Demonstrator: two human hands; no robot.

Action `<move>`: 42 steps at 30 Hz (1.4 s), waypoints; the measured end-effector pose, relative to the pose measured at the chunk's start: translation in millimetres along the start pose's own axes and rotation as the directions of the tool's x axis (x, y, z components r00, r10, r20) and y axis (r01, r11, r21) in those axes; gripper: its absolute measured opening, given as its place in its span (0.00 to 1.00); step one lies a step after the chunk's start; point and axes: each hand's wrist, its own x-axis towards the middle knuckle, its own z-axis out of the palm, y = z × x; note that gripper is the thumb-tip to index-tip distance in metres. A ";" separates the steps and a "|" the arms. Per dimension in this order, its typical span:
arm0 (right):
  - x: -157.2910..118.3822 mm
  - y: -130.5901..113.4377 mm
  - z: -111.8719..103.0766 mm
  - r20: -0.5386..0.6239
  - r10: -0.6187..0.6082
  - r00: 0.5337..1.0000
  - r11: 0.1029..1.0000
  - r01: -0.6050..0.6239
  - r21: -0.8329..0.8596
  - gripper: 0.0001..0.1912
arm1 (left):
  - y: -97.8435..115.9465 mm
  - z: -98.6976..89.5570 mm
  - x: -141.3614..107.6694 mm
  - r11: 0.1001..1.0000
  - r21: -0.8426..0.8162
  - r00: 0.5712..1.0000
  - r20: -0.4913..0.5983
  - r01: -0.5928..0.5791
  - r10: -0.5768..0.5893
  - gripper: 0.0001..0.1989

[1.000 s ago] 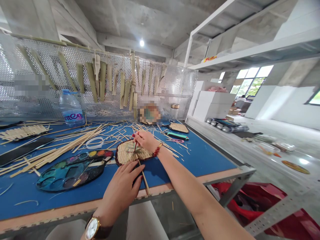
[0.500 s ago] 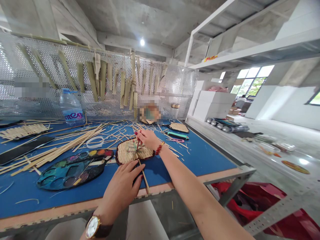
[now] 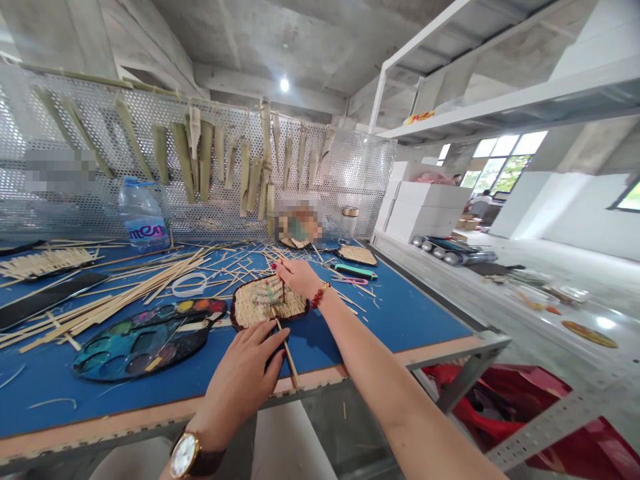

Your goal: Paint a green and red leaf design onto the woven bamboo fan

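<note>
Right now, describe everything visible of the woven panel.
The woven panel is a straw-coloured rounded oblong with a dark rim and greenish marks. It looks like plant strips and lies on the blue table. A thin stick runs from its near edge, where the left hand rests; the right hand holds a red brush at its face.

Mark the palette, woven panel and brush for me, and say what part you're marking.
Palette [image 3: 149,341]: head view, among the paint wells near its middle.
Woven panel [image 3: 256,304]: head view, its pale woven face.
Brush [image 3: 283,291]: head view, its red handle.
</note>
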 end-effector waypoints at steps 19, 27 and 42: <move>0.7 2.9 0.8 0.027 -0.003 1.000 1.000 0.003 0.000 0.18 | -1.0 2.3 -0.2 1.000 -0.001 1.000 -0.017 -0.007 0.007 0.21; -2.5 -0.9 6.5 0.105 -0.041 0.994 0.974 0.017 0.224 0.19 | -1.9 1.7 -0.4 1.000 -0.004 1.000 -0.012 -0.003 0.003 0.21; -2.6 -2.3 10.4 0.048 -0.054 0.997 0.984 0.046 0.170 0.21 | -1.8 2.5 -0.4 1.000 0.010 1.000 -0.004 -0.001 0.001 0.22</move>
